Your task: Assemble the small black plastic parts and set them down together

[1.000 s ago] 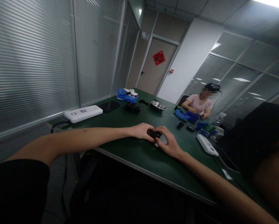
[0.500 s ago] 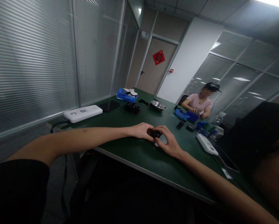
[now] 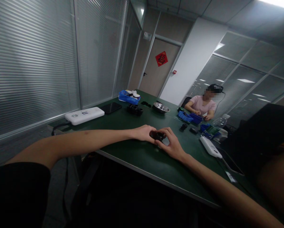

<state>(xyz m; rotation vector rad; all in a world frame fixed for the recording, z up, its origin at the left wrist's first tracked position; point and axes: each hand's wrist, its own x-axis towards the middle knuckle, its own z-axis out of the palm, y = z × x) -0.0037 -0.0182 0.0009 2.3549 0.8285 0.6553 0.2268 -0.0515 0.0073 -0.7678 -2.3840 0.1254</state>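
Observation:
Between my two hands, over the green table (image 3: pixel 132 152), is a small dark glossy object (image 3: pixel 159 136). My left hand (image 3: pixel 145 133) grips its left side, with the fingers partly hidden behind it. From the right, my right hand (image 3: pixel 170 144) curls its thumb and index finger around the other side of the same object. Beyond my hands, several black round pieces (image 3: pixel 134 109) stand grouped, and a shiny metal bowl (image 3: pixel 161 107) lies to their right.
A white power bank (image 3: pixel 85 116) and a black phone (image 3: pixel 111 108) lie left. A blue basket (image 3: pixel 129 97) stands at the back. Toward the right are blue trays (image 3: pixel 185 116), a bottle (image 3: pixel 215 126), another white device (image 3: pixel 210 147) and a seated person (image 3: pixel 202 104).
My right thumb has moved slightly left and up against the dark object. The whitish thing seen under my right hand before is now mostly out of sight.

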